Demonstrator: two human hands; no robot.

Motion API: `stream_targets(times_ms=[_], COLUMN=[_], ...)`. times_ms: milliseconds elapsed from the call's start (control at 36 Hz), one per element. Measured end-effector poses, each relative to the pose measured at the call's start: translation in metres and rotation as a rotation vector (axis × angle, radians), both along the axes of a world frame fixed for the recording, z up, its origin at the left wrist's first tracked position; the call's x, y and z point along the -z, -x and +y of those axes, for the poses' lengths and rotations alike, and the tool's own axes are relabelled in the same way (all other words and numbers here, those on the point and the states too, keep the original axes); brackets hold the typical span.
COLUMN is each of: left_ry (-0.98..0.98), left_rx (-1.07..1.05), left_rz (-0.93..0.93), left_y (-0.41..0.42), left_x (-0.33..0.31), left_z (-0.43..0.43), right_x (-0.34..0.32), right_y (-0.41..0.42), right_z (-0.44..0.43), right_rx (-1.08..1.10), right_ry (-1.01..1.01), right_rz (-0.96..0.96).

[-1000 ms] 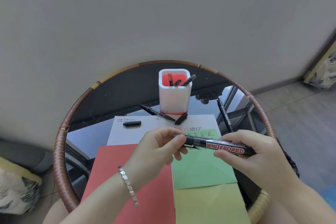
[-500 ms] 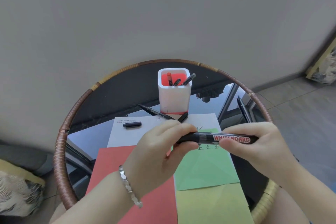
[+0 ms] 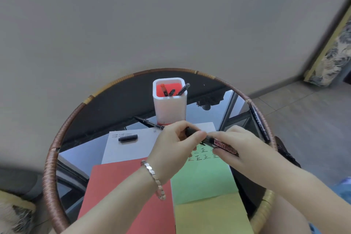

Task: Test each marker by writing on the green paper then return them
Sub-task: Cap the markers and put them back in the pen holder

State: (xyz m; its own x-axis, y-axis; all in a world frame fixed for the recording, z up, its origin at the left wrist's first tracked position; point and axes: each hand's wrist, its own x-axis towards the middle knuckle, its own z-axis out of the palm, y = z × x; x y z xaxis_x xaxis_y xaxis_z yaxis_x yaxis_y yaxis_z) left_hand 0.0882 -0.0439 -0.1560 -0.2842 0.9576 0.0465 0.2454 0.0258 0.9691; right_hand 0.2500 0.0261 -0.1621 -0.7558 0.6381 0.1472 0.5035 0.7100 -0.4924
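Change: since half a second ago, both hands have shifted right and away from the body, and the marker between them now tilts down toward the right.
Left hand (image 3: 171, 146): fingers and thumb closed around the black cap end of the whiteboard marker (image 3: 218, 143); a silver bracelet (image 3: 153, 178) sits on the wrist.
Right hand (image 3: 241, 148): fingers curled around the marker's labelled barrel, gripping it firmly.
Marker position: held in the air over the far edge of the green paper (image 3: 203, 176).
Green paper: lies flat on the round table (image 3: 51, 167), between red paper (image 3: 123, 186) and yellow paper (image 3: 210, 214), with dark written marks near its far edge.
Pen holder (image 3: 170, 106): white, upright beyond the hands, with three markers standing inside.
Loose items: a black cap (image 3: 127, 138) on white paper (image 3: 131, 148); one black pen (image 3: 150, 122) beside the holder's base; another pen (image 3: 259, 121) along the table's right rim.
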Motion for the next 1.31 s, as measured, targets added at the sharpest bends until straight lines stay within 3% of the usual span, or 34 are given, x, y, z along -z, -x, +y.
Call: stream_targets(times_ms=[139,278,444,639,861,1000,1167,1306], left_ry=[-0.050,0.028,0.042,0.024,0.049,0.057,0.067,0.090], left_rx=[0.047,0.107,0.049,-0.053,-0.199,-0.269,-0.248,-0.246], left_rz=[0.103,0.238,0.316,0.421,0.535,0.708,1.144,1.221], left_y=[-0.031,-0.052,-0.047,-0.015,0.014,0.023,0.024,0.021], left_x=[0.000,0.018,0.031,0.037,0.030,0.035,0.042,0.047], left_z=[0.022,0.039,0.039,0.026,0.011,0.015,0.034,0.043], right_x=[-0.003,0.003,0.028,0.030,0.038,0.037,0.020,0.013], right_y=[-0.028,-0.081,-0.128,-0.080,-0.027,-0.018,-0.020,-0.030], right_z=[0.011,0.061,0.114,0.104,0.098,0.086,0.052,0.035], right_rx=[0.159,0.600,0.880,0.736,0.696,0.655,0.454,0.413], right_ry=[-0.049,-0.088,-0.006,0.021,-0.022,0.128,0.153,0.193], right_rz=[0.088,0.192,-0.097,-0.005,-0.238,-0.086,0.090,0.125])
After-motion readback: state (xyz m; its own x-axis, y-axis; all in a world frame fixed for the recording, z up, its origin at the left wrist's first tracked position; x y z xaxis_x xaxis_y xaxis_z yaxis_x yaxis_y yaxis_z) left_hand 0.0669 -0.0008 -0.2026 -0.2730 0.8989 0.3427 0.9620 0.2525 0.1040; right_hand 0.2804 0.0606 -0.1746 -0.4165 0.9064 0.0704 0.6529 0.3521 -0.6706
